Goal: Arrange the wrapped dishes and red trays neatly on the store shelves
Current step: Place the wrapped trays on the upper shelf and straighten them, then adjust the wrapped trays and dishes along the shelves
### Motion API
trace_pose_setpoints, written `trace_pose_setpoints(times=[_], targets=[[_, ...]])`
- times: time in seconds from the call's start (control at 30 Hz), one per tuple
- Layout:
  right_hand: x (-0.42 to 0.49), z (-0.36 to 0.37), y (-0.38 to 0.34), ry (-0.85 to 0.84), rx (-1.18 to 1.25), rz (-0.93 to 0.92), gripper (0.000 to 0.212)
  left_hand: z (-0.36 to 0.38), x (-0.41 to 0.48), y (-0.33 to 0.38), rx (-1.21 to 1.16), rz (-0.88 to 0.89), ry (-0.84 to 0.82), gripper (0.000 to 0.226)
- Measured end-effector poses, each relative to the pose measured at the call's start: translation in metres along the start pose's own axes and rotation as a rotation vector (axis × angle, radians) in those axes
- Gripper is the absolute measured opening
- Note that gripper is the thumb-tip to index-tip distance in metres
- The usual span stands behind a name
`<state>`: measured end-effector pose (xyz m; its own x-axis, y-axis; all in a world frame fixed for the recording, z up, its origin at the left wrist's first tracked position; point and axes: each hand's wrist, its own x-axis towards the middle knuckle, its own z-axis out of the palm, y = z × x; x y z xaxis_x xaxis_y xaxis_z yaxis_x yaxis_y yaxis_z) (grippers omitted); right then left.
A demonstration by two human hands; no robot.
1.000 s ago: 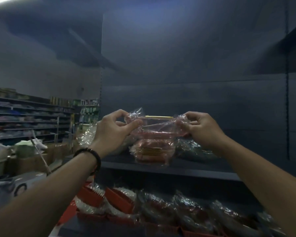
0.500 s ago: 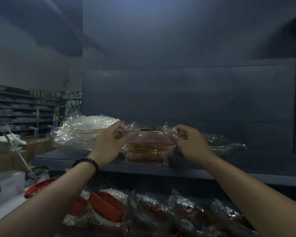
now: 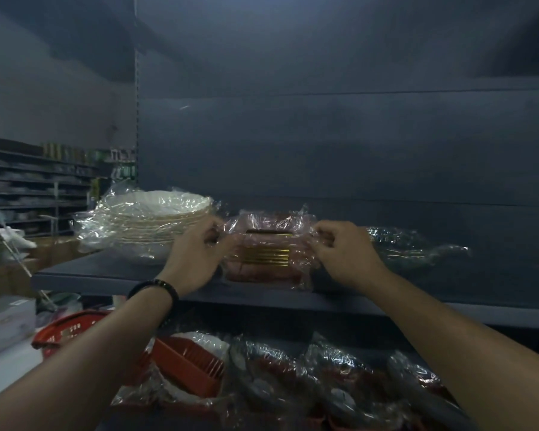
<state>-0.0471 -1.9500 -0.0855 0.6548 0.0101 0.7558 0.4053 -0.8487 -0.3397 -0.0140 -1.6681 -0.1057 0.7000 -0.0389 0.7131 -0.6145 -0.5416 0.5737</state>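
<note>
A wrapped stack of red trays with a gold label sits on the dark upper shelf. My left hand pinches the plastic wrap at its left end, and my right hand pinches the wrap at its right end. A wrapped stack of white dishes stands just left of the pack. To the right lies another wrapped dark item. On the lower shelf lie a red tray and several wrapped dishes.
A red shopping basket and a white box sit low on the left. Store aisles with stocked shelves stretch behind at far left. The shelf's grey back panel rises above.
Both hands have lowered the wrapped tray pack from the air onto the upper shelf, next to the white dishes. The view has shifted left and down.
</note>
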Motion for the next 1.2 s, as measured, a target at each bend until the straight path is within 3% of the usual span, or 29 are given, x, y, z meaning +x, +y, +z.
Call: trace_pose_setpoints(times=[0.2,0.47,0.67,0.77,0.9,0.97,1.03,1.13,1.2], targets=[[-0.007,-0.01,-0.006,-0.156,-0.073,-0.043,0.03,0.003,-0.009,-0.001,0.181,0.093,-0.01,0.035],[-0.018,-0.001,-0.008,-0.181,-0.099,-0.043,0.042,0.001,-0.018,-0.005,0.274,0.019,-0.099,0.06],[-0.011,-0.009,-0.01,-0.267,-0.065,-0.013,0.043,-0.002,-0.025,0.018,0.15,-0.103,-0.184,0.04],[-0.017,-0.018,-0.005,-0.362,0.054,0.069,0.04,-0.003,-0.03,0.031,0.075,-0.138,-0.188,0.042],[-0.055,-0.038,-0.002,-0.18,0.156,0.049,0.034,0.005,-0.059,0.045,0.012,-0.103,0.057,0.056],[-0.084,-0.048,0.003,-0.081,0.164,0.036,0.022,0.016,-0.083,0.045,0.059,-0.073,0.237,0.051],[-0.114,-0.057,0.016,-0.026,0.193,0.075,0.011,0.033,-0.116,0.047,0.079,0.001,0.317,0.039],[-0.16,-0.06,0.046,-0.001,0.261,0.182,0.012,0.063,-0.164,0.051,0.058,0.053,0.257,0.031],[-0.192,-0.054,0.067,-0.001,0.253,0.25,0.016,0.087,-0.189,0.049,0.016,-0.011,0.12,0.025]])
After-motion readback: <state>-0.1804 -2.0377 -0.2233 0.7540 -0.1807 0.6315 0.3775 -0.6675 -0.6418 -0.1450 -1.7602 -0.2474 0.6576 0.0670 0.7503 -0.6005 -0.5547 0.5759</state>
